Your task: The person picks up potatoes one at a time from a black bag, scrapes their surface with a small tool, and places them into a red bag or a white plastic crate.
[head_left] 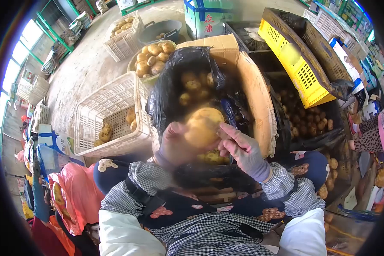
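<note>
My left hand (175,143), in a glove, holds a large yellow potato (204,126) from its left side. On the potato's right edge is my right hand (243,149), also gloved, its thumb and fingers pinched together; whether a small tool is between them I cannot make out. Both hands are over a cardboard box (260,102) lined with black plastic (179,64). Several potatoes (192,81) lie inside the box, partly in shadow.
A white crate (111,102) with a few potatoes stands at the left. Behind it are a full basket of potatoes (154,59), another white crate (123,40) and a grey tub (161,32). A yellow crate (296,64) leans at the right above small potatoes (307,119).
</note>
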Demonstrator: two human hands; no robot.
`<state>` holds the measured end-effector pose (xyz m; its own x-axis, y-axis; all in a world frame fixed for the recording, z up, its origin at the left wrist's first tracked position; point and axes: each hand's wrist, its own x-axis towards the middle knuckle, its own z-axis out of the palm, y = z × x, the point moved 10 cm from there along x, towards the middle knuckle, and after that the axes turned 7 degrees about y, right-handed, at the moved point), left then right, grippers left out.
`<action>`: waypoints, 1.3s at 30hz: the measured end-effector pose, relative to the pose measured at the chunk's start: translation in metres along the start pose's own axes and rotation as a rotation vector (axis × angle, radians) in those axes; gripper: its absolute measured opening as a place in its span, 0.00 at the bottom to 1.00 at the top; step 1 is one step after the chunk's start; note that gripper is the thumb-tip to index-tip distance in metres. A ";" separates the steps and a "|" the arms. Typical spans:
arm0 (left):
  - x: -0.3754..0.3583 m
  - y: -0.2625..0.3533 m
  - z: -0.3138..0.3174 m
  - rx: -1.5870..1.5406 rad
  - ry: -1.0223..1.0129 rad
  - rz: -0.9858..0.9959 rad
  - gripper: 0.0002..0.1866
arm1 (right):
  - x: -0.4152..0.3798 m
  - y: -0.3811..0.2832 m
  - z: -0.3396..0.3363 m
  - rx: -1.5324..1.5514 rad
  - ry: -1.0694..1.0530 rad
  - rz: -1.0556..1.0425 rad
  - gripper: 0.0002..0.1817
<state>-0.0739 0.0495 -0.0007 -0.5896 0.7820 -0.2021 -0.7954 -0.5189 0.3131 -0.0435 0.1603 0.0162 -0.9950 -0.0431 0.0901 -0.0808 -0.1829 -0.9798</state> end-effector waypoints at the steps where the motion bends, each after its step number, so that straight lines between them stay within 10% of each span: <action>1: -0.001 0.000 0.000 -0.031 0.006 0.009 0.43 | 0.001 -0.001 -0.001 0.022 0.025 -0.025 0.24; 16: 0.007 -0.014 0.016 0.057 -0.102 0.010 0.38 | -0.007 0.015 -0.002 0.099 -0.010 0.201 0.25; 18: 0.007 -0.017 -0.017 0.180 0.235 -0.009 0.37 | -0.011 0.024 0.000 -0.023 -0.114 0.144 0.25; 19: 0.013 -0.026 0.011 0.239 0.026 -0.108 0.39 | -0.016 0.031 0.000 0.040 -0.088 0.114 0.25; 20: 0.007 -0.025 -0.039 0.105 0.267 -0.072 0.39 | -0.017 0.034 -0.001 0.113 -0.075 0.078 0.26; 31: 0.006 -0.028 -0.022 0.086 0.279 -0.058 0.38 | -0.017 0.024 0.009 0.037 -0.131 -0.011 0.26; 34: 0.003 -0.029 -0.011 -0.023 0.264 -0.045 0.31 | -0.014 0.018 -0.010 0.085 0.004 0.248 0.27; 38: 0.001 -0.024 -0.019 0.042 0.225 -0.015 0.31 | -0.017 0.016 -0.002 0.023 -0.077 0.153 0.26; 39: 0.002 -0.024 -0.023 0.021 0.255 -0.016 0.31 | -0.020 0.012 0.004 0.024 -0.096 -0.148 0.26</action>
<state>-0.0590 0.0563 -0.0297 -0.5954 0.6762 -0.4339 -0.8034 -0.4977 0.3267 -0.0238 0.1554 0.0032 -0.9620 -0.1075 0.2509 -0.2235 -0.2179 -0.9501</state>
